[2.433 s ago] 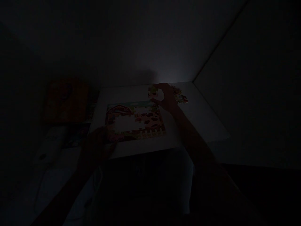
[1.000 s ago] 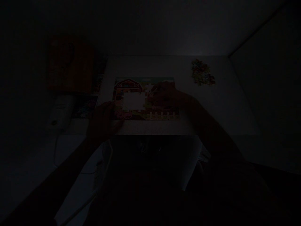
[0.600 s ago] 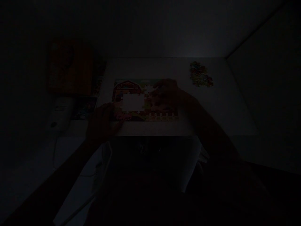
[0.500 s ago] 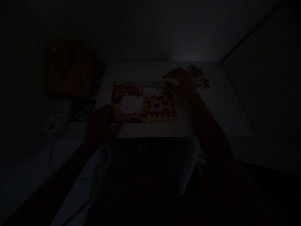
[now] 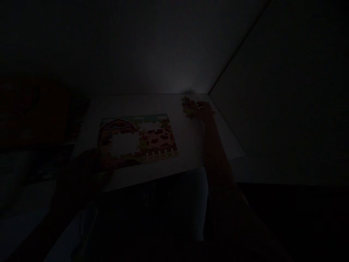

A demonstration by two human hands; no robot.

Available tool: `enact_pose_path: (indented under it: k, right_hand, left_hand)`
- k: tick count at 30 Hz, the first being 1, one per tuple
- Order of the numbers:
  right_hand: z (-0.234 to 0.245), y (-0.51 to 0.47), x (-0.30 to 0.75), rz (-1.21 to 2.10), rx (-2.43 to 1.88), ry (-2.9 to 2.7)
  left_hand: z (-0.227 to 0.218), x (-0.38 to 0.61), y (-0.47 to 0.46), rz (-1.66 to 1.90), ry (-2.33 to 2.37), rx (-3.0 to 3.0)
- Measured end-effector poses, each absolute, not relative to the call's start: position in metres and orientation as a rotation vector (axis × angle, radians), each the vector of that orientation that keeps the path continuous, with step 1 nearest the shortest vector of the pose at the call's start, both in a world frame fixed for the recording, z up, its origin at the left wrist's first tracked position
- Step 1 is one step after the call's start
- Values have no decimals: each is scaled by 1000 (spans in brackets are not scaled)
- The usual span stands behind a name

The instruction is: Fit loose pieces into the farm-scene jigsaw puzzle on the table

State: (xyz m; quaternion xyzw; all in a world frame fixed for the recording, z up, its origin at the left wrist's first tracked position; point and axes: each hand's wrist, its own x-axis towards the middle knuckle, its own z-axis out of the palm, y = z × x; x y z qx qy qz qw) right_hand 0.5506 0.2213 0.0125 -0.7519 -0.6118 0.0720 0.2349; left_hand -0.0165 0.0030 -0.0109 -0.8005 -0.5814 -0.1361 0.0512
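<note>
The scene is very dark. A partly assembled farm jigsaw puzzle, with a red barn, a spotted cow and a white fence, lies on the white table. Two gaps in it show white. My left hand rests at the puzzle's lower left corner, thumb and fingers apart, apparently holding nothing. At the far right, my right hand reaches to a small pile of loose puzzle pieces. Its fingers are bent, with a light gap between them, and touch or hover at the pile's right side; no held piece can be made out.
An orange box or bag stands at the left, with dark printed items beside it. A wall rises behind the table, and another wall closes off the right side.
My right hand has moved from the puzzle's upper right corner to the loose pieces. The view has turned right, so the puzzle appears further left. My left hand stays by the puzzle's lower left corner.
</note>
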Motion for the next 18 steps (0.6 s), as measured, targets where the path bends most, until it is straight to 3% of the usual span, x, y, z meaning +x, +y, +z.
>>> enact_pose_path:
  k: [10, 18]
  right_hand:
    - [4, 229, 531, 196, -2154, -1754]
    - [-6, 232, 542, 337, -1899, -1827]
  left_hand:
    - [-10, -19, 2, -427, -1695, -2444]
    - [-7, -17, -1, -438, -1819, -2497]
